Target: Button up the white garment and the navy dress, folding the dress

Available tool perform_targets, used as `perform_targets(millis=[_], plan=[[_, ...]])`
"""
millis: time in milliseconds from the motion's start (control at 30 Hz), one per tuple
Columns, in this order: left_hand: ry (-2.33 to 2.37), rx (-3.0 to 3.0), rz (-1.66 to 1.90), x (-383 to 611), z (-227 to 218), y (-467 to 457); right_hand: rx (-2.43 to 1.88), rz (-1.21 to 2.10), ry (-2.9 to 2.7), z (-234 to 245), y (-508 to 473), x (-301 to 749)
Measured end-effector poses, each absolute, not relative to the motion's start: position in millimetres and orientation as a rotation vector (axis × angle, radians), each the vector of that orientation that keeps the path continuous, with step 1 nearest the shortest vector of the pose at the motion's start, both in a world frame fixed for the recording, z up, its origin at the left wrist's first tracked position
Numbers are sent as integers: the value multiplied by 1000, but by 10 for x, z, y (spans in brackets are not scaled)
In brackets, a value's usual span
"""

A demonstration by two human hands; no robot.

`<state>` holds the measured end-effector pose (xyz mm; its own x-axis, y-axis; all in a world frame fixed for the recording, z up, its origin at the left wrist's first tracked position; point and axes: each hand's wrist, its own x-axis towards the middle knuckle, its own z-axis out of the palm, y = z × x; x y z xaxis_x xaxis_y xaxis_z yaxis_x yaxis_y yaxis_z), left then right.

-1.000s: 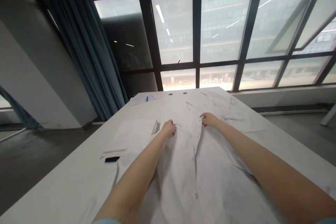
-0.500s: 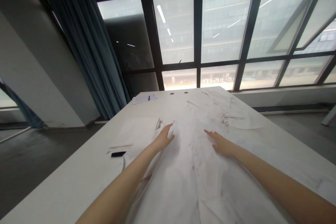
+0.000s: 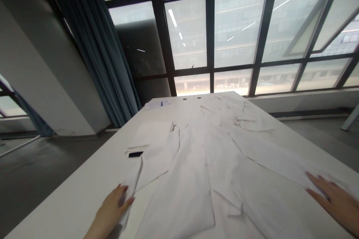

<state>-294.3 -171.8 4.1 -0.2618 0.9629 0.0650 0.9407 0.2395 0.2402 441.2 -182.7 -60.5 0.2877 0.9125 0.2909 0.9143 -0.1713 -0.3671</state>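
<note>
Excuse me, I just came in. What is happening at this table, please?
A person has a white garment spread on a white table. The left hand is at the edge of the left sleeve; whether it grips is unclear. The right hand, fingers spread, is on or just over the right sleeve. The garment's lower part is creased.

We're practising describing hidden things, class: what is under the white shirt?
The white shirt lies on the table, whose top shows around it and between its body and the sleeve by the left hand. Anything else beneath the shirt is covered and cannot be seen.
</note>
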Motion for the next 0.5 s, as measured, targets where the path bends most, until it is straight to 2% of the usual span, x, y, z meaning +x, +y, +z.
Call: perform_targets(millis=[100,233,333,400,500], plan=[[2311,1841,509,-2815,281,-1782,-2029,124,-1699,-370,-1862,4183],[2309,1777,813,-2469,836,-1815,-1998,273,-1674,65,-1861,3854],[2063,1842,1046,-2032,1193,-1977,-1924,299,-1607,383,-1930,3498],[1747,1917,985,-1700,1327,-2151,-1824,355,-1644,549,-2026,3170],[1301,2029,601,-1304,1346,-2388,-1649,609,-1884,675,-2209,2666]])
